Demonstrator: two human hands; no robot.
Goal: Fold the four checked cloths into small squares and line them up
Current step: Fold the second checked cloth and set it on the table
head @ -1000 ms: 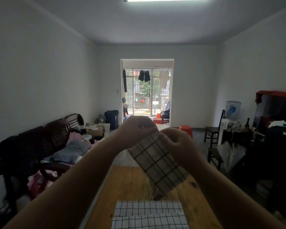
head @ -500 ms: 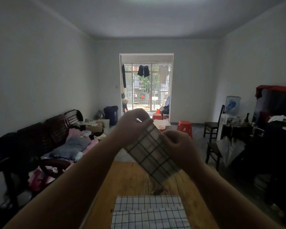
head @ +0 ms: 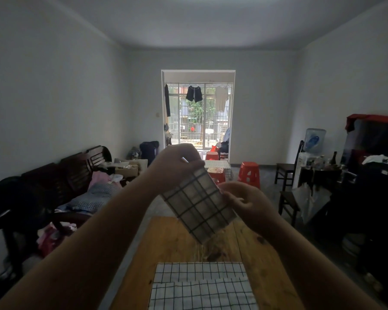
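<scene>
Spread apart now, left grip [head: 177, 166] and right grip [head: 244, 203] pinching black-checked folded cloth [head: 198, 203] at 11 and 3 o'clock; fold unfinished.

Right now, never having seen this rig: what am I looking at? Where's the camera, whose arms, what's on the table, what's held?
No robot here: a person works with two bare hands. The picture comes from a wide-angle camera worn on the head, looking forward and down. The left hand and right hand both pinch one folded pale cloth with dark checks, held in the air above the light wooden table. Flat white checked cloths, at least two overlapping, lie on its near end.
</scene>
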